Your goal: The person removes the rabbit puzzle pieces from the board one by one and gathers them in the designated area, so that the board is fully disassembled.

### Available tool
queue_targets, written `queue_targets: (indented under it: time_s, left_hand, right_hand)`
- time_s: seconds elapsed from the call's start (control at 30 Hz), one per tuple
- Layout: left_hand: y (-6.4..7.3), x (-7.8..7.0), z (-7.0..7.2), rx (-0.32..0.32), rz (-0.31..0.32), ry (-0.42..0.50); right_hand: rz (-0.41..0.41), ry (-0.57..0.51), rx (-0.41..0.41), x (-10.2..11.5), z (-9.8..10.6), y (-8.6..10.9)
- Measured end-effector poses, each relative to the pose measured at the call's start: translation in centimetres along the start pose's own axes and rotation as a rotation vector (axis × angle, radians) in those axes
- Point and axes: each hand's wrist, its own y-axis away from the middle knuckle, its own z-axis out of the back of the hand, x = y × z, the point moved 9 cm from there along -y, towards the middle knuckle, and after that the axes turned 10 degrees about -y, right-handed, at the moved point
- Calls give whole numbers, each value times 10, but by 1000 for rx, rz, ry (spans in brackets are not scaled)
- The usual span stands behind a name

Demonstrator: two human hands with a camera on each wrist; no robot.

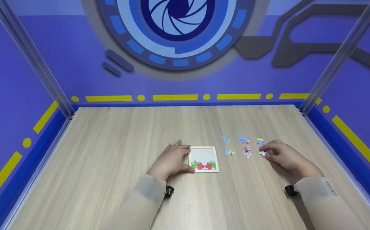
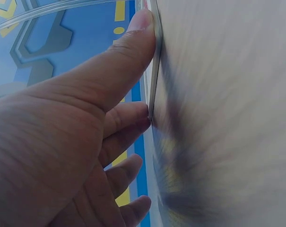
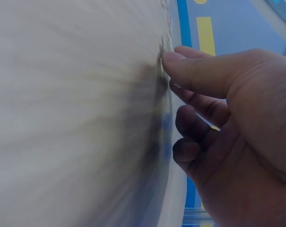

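Note:
My left hand (image 1: 171,159) rests at the left side of a small square puzzle tray (image 1: 217,159) with a pale wooden rim. In the left wrist view its thumb (image 2: 143,28) presses on the rim, and the forefinger touches the edge farther along. Pieces with red and green shapes (image 1: 204,166) lie along the tray's near side; the rest of its bed is white. To the right, my right hand (image 1: 282,155) pinches a jigsaw piece (image 1: 263,153) between thumb and forefinger, low over the table. Fingers partly cover that piece.
Loose jigsaw pieces lie between tray and right hand: a blue-green one (image 1: 226,139), a blue-red one (image 1: 244,140), a yellow-blue one (image 1: 260,140), a blue-yellow one (image 1: 230,152) and a red-white one (image 1: 246,152). Purple-blue panels (image 1: 60,64) wall the wooden table (image 1: 108,137) behind and on both sides.

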Motion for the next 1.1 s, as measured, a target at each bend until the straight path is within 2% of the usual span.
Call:
queue_targets:
  time_s: [0.13,0.3,0.67,0.9,1.1]
  left_hand:
    - [0,-1,0,6,-2,6]
    - [-1,-1,0,4,-6,2]
    - [0,-3,1,-10,-12,17]
    - [3,-3,1,1,-8,1]
    - [2,-3,2,10,-9,-19]
  right_hand:
    - [0,1,-6,1,0,1]
    - [-9,-7,-51,8,1,-1]
    - [-18,-30,-117,56,-11,-21]
    - [33,-125,-135,91,-34,-40]
    - [67,-266,-134,120,-65,-54]
